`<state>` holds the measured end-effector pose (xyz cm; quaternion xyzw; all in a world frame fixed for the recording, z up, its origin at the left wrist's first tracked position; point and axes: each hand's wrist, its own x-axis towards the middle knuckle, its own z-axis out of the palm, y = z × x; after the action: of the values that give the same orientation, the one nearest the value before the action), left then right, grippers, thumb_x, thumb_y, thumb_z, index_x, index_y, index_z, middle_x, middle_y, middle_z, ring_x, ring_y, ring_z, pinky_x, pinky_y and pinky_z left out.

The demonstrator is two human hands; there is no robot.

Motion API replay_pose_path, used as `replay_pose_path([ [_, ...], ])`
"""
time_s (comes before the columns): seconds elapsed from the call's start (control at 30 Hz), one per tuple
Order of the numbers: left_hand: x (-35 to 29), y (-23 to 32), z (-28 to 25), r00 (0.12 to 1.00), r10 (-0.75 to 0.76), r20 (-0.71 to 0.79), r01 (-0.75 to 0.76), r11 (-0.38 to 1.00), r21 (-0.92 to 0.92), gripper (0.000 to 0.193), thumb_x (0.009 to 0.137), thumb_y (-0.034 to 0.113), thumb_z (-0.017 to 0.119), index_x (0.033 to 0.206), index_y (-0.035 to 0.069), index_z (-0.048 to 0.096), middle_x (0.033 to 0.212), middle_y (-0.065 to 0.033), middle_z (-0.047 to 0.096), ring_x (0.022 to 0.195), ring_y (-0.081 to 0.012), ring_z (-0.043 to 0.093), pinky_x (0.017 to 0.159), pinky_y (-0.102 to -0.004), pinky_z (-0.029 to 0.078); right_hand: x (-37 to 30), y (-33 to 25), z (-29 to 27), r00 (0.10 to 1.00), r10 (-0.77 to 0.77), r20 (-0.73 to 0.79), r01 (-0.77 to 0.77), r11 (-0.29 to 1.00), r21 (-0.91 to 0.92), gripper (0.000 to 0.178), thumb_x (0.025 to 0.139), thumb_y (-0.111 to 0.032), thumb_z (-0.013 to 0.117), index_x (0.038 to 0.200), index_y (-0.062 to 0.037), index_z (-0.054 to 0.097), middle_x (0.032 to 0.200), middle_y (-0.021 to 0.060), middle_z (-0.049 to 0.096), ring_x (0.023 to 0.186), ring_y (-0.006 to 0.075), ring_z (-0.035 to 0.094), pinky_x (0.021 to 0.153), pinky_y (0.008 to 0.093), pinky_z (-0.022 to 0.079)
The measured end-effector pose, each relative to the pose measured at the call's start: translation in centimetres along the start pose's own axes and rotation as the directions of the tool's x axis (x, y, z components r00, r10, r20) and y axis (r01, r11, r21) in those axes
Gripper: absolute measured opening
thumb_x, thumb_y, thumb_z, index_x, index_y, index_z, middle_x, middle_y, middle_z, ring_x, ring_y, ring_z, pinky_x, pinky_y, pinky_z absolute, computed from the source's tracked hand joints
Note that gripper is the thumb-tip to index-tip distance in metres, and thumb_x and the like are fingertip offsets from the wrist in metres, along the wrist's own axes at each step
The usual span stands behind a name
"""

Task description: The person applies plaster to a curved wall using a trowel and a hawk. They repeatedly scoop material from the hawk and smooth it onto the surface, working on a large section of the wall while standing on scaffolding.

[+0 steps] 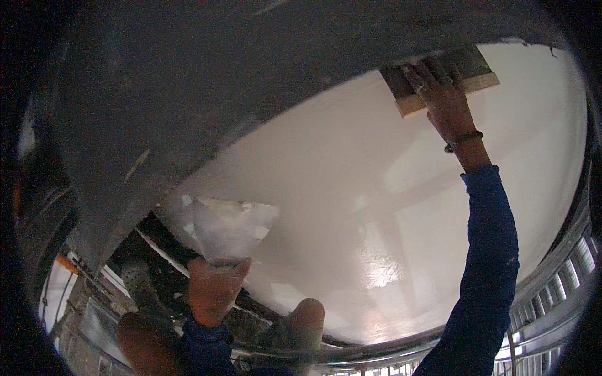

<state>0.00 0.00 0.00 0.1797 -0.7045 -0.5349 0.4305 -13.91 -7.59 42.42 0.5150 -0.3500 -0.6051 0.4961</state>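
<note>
My left hand (216,288), low and left of centre, is closed on the narrow end of a flared putty knife (232,222). Whitish paste smears its broad blade. At the upper right, my right hand (445,103) presses a wide spreader (473,66) against the work, fingers laid over its dark flat blade. A pale wooden strip runs along the spreader's near edge. It meets the surface around the line where a glossy white coat (313,169) borders a dark grey area (169,81). A beaded bracelet circles my right wrist.
The large surface curves across most of the view. My knees (307,319) show at the lower edge. Metal rails and slats (567,276) stand at the lower right. A perforated clog-like shoe (135,279) and some clutter lie at the lower left.
</note>
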Motion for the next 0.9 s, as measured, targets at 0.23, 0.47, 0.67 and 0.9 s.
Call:
replay_pose_path([
  [0.23,0.3,-2.5,-4.1,0.829,-0.539,0.149,0.547,0.725,-0.419,0.025,0.064,0.017,0.069,0.078,0.0,0.057,0.075,-0.0128,0.061,0.067,-0.0255,0.06,0.064,-0.0349,0.047,-0.4,-5.2,2.9,0.986,0.166,0.036,-0.169,0.968,0.185,0.066,0.068,-0.002,0.054,0.128,-0.019,0.032,0.133,0.0041,0.028,0.119,0.0274,0.029,0.097,0.053,0.02],
  [0.47,0.6,-3.2,-4.6,0.756,-0.64,0.137,0.617,0.628,-0.473,0.025,0.063,0.014,0.07,0.077,-0.003,0.057,0.077,-0.0133,0.062,0.067,-0.0247,0.061,0.061,-0.0333,0.048,-4.2,-6.6,1.5,0.976,0.164,0.145,-0.178,0.98,0.089,0.071,0.066,-0.002,0.054,0.13,-0.0203,0.028,0.133,0.0032,0.027,0.12,0.0276,0.027,0.096,0.0565,0.018],
  [0.67,-0.4,-4.8,-2.6,0.942,-0.324,0.083,0.334,0.907,-0.256,0.018,0.067,0.017,0.066,0.08,0.004,0.06,0.074,-0.0122,0.061,0.067,-0.0286,0.06,0.06,-0.0371,0.047,-9.4,-6.1,-0.3,0.947,0.138,0.291,-0.174,0.979,0.103,0.077,0.065,-0.006,0.061,0.131,-0.0221,0.024,0.135,-0.0008,0.025,0.122,0.0249,0.026,0.097,0.0516,0.021],
  [0.9,-0.3,-4.3,-2.4,0.99,-0.139,0.022,0.141,0.974,-0.177,0.017,0.068,0.017,0.064,0.084,0.01,0.06,0.074,-0.0122,0.061,0.066,-0.0261,0.06,0.056,-0.0375,0.044,-1.6,-6.0,-1.3,0.979,0.204,0.011,-0.204,0.972,0.118,0.061,0.071,-0.013,0.056,0.127,-0.0232,0.033,0.132,-0.0009,0.03,0.119,0.0251,0.03,0.098,0.0537,0.018],
])
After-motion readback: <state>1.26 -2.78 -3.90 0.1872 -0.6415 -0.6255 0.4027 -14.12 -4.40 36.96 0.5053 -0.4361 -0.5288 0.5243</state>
